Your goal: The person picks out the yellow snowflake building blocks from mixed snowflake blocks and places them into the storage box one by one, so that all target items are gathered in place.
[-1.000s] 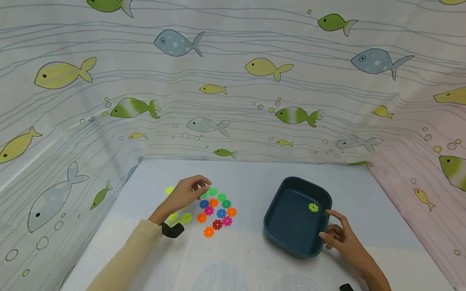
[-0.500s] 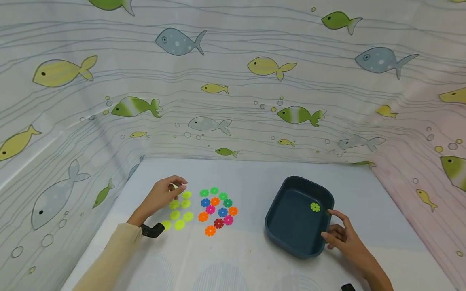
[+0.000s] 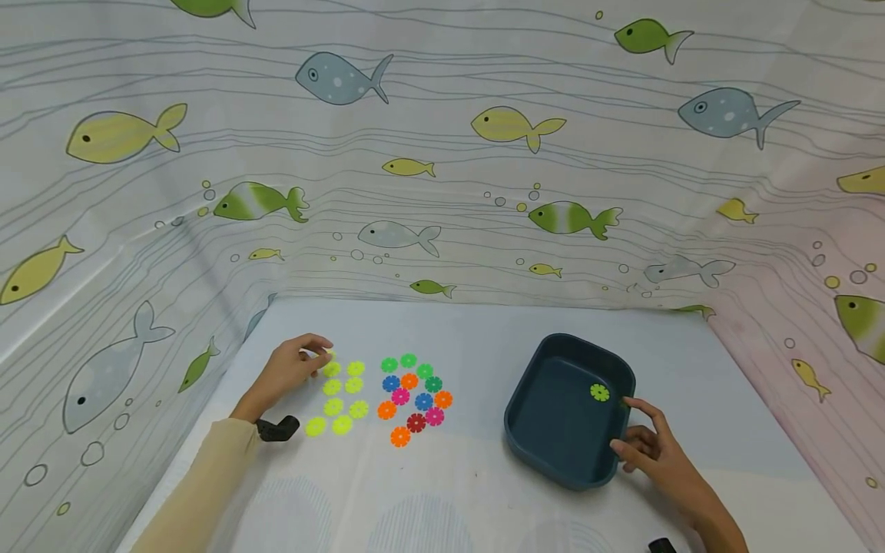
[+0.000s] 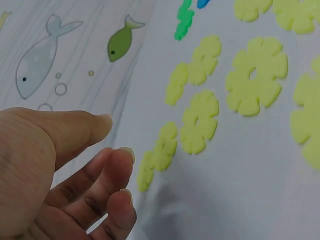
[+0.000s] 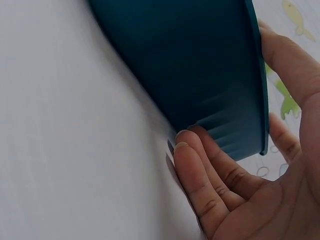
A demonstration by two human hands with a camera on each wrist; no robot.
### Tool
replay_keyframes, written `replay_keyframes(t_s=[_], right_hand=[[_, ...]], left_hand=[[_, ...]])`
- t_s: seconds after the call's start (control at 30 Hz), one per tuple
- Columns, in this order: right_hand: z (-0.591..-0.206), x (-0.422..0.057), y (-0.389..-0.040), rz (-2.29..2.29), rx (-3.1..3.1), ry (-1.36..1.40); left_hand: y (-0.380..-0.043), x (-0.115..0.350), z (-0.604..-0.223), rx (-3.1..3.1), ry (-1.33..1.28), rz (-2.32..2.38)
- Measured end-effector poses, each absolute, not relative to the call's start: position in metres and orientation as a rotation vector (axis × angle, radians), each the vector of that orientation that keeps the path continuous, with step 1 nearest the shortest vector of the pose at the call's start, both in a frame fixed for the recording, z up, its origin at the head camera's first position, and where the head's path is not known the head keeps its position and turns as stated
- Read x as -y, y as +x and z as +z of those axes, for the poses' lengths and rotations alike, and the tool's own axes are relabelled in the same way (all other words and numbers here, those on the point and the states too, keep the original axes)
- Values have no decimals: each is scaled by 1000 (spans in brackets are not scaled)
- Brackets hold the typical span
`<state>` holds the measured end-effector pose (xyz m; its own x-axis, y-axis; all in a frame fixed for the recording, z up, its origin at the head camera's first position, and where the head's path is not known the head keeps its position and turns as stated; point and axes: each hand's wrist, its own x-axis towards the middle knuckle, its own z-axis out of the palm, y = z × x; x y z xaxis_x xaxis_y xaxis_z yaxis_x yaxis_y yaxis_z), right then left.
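My left hand (image 3: 285,367) hovers over the far left end of a group of several yellow plastic flower-shaped discs (image 3: 333,407). In the left wrist view its thumb and fingers are loosely bent and apart, with a gap between them, and the nearest yellow flower disc (image 4: 146,171) lies just past the fingertips. On the right, my right hand (image 3: 657,453) holds the side of a dark blue rectangular plastic tub (image 3: 560,422). Seen from the right wrist, fingers (image 5: 192,167) press against the tub's outer wall (image 5: 200,60) and a digit lies at the rim. One yellow-green flower disc (image 3: 599,392) lies inside the tub.
Beside the yellow group lie flower discs in other colours, such as a green disc (image 3: 409,360), an orange disc (image 3: 400,436) and a dark red disc (image 3: 416,422). Fish-print sheeting (image 3: 484,230) encloses the white table (image 3: 477,338) at the back and sides.
My left hand has moved left, away from the coloured discs and across the yellow ones to their far left end, uncovering most of them. The right hand keeps its place on the tub.
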<state>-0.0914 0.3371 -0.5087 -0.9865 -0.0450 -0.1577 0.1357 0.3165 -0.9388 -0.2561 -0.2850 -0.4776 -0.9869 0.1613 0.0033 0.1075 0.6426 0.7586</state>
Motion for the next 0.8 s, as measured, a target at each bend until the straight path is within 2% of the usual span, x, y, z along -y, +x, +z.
replay_keyframes(t_s=[0.43,0.8], right_hand=[[-511,-338,-90,-1779,-2413,43],[-512,-338,-91,-1780,-2403,60]], left_hand=[[-271,299,-493,-2767,92,1255],[-278,294,-497,-2852,119,1111]])
